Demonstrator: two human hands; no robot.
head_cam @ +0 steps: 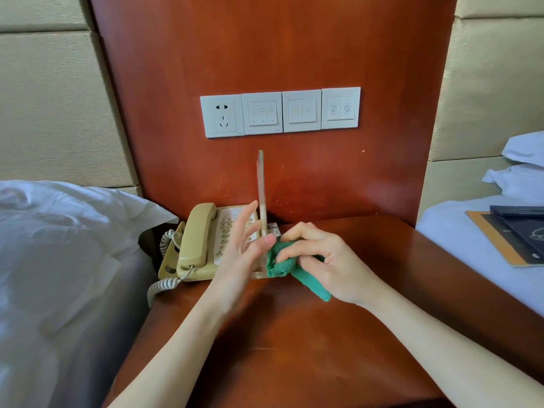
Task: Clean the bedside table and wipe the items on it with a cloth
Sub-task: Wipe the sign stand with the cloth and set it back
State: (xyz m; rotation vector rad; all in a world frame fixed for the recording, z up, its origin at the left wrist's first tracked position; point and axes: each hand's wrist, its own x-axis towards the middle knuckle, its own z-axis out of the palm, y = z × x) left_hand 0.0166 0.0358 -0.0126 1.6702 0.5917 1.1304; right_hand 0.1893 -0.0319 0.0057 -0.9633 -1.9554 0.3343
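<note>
A clear acrylic sign stand (261, 201) is being wiped on the wooden bench (323, 334), just right of the beige telephone (203, 242) at the far left of the top. The stand is seen edge-on, its upright panel rising thin and vertical from a clear base. The left hand (241, 248) is being held against the panel's left face, fingers spread and loose, so the stand is being steadied rather than gripped. The green cloth (284, 265) is being clutched in the right hand (321, 257) and pressed at the base, on the right side of the panel.

For this step to be done well, the panel is best kept braced from the left while the cloth is being drawn along the right face, since a tall, narrow sheet would probably tip under one-sided pressure. Light, even strokes are likely advisable, and the groove where panel meets base probably needs a folded corner of cloth. The telephone, and the bench itself, are judged not yet wiped.
</note>
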